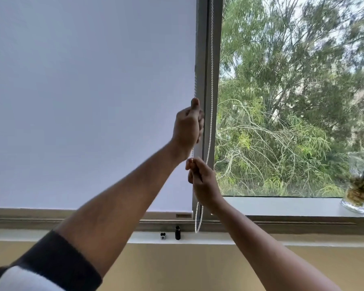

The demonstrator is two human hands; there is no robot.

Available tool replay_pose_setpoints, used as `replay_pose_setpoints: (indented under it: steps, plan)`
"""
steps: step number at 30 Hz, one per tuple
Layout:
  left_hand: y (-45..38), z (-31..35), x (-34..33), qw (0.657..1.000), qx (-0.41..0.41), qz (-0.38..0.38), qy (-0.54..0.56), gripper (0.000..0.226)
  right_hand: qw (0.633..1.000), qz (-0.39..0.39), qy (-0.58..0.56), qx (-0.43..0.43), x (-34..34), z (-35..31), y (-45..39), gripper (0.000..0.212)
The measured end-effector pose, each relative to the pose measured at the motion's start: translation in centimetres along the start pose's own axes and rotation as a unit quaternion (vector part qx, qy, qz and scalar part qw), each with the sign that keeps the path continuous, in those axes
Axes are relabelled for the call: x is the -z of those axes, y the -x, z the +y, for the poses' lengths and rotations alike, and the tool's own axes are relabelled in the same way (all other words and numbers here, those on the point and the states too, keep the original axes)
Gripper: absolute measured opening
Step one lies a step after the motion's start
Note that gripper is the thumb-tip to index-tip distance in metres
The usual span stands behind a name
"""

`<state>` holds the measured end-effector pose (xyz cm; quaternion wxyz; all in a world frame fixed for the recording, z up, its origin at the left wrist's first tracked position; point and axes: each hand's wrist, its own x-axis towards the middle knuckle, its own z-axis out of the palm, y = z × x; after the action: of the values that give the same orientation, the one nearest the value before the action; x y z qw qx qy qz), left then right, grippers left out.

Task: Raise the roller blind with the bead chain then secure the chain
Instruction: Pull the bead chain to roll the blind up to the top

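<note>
A window fills the upper view above a white sill (198, 236) and a yellow wall (177, 267).

Left section: the roller blind (82, 91) is a plain white sheet, lowered almost fully. Its bottom bar (168, 215) sits just above the lower window frame.

A dark sleeve with a white band (51, 267) covers the left upper forearm. The left hand (187, 127) is raised at the right edge of the blind, beside the grey vertical frame post (204, 59). Its fingers are closed in a fist around 1 strand of the bead chain (211, 80), thumb pointing up along the strand.

On the sill below the blind's right end stand 2 small items: a short silver-and-black piece (163, 236) and, just to its right, an upright black cylinder (177, 233).

The chain hangs in 2 white strands along the frame post. Its loop ends just above the sill, right of the cylinder.

The right hand (202, 181) is directly below the left hand, on the same strand. Its fingertips (190, 164) are pinched shut on the beads.

Right section: the uncovered pane shows green trees (292, 101). A clear glass vase holding dried plant matter (359, 183) stands on the outer ledge (282, 205) at far right.
</note>
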<state>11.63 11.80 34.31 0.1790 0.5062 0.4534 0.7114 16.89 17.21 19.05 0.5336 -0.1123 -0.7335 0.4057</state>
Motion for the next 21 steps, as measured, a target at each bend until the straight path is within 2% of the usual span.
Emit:
replay_pose_setpoints:
  steps: [5, 9, 12, 15, 17, 21]
  plan:
    - [1.9, -4.0, 0.2, 0.996, -0.008, 0.069, -0.060, 0.054, 0.996, -0.071, 0.007, -0.057, 0.6, 2.2, 1.8, 0.029]
    - [3.7, -6.8, 0.4, 0.994, -0.013, 0.063, -0.087, 0.053, 0.981, -0.144, -0.059, -0.117, 2.3, 2.7, 2.1, 0.023]
    - [5.4, -8.9, 0.4, 0.995, -0.001, 0.059, -0.080, 0.055, 0.978, -0.126, -0.099, -0.134, 3.6, 0.9, 0.6, 0.018]
    - [6.8, -11.8, 0.6, 0.995, 0.011, 0.054, -0.089, 0.050, 0.980, -0.079, -0.125, -0.136, 4.3, -2.0, -2.0, 0.024]
    - [7.8, -13.4, 0.8, 0.992, 0.018, 0.056, -0.114, 0.053, 0.976, -0.076, -0.156, -0.129, 4.4, -4.3, -3.7, 0.029]
    - [9.3, -14.8, 0.0, 0.993, 0.063, 0.052, -0.086, 0.052, 0.974, -0.088, -0.182, -0.099, 3.0, -7.3, -5.7, 0.031]
